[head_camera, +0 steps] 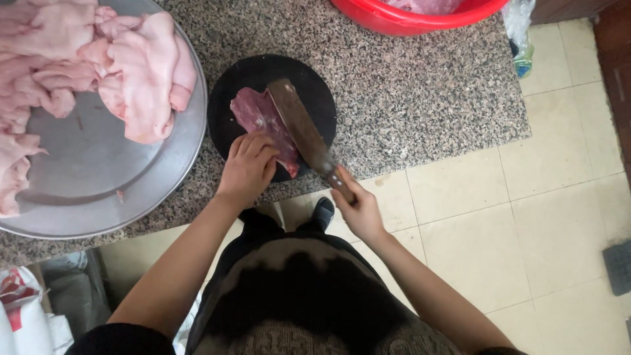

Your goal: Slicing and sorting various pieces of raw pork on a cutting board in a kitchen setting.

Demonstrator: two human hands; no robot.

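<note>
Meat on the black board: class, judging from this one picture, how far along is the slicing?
Done: nothing cut off yet; the dark red meat lies in one piece on the round board. In hand: the left hand presses it flat while the right hand lays the cleaver across it. Left: all the slicing, and the pale pile on the metal tray sits untouched.

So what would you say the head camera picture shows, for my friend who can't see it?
Seen from above, a person's left hand presses a dark red piece of meat onto a round black board while the right hand holds a cleaver on it. A metal tray of pale pink meat sits on the granite counter.
</note>
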